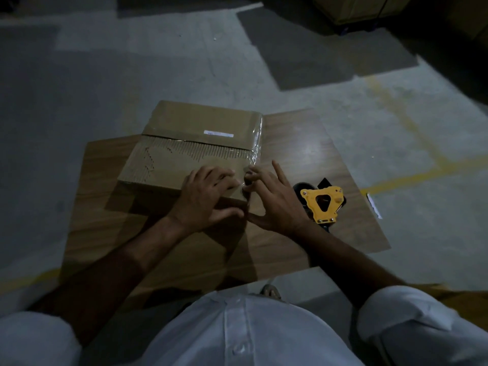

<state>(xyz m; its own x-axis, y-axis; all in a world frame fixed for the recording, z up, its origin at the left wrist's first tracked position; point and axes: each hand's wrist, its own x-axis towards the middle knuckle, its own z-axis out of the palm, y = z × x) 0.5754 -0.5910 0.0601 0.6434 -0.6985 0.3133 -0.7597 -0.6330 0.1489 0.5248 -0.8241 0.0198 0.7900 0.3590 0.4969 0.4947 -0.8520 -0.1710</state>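
A closed brown cardboard box point(190, 143) lies on a wooden board point(303, 143) on the floor. Clear tape point(257, 138) runs down its right edge, and a small white label point(218, 133) sits on its top flap. My left hand point(206, 196) rests flat on the box's near right corner, fingers spread over the tape end. My right hand point(274, 199) is beside it at the same corner, fingertips on the tape, index finger raised. A yellow and black tape dispenser point(322, 203) lies on the board just right of my right hand.
Grey concrete floor point(132, 75) with yellow painted lines point(412, 125) surrounds the board. Stacked cartons point(356, 9) stand at the far top right in the dark. A scrap of white paper point(375, 206) lies on the floor right of the board.
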